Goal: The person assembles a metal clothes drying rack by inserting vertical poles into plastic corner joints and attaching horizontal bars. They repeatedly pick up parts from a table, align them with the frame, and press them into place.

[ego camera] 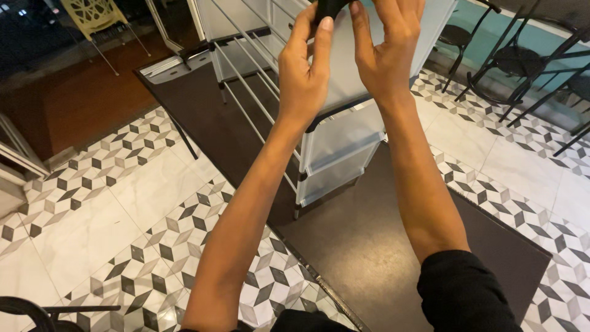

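Both my left hand [305, 67] and right hand [387, 49] pinch a small black part [329, 7], raised above the white shelf rack [335, 138]. That rack stands on a dark table [369, 246].

There is one view only, from a camera on the person's head. It looks steeply down and forward, toward 12 o'clock, very near the raised forearms. The patterned floor tiles [117, 246] fill the 7 to 9 o'clock side, and a dark mat [369, 246] lies below.
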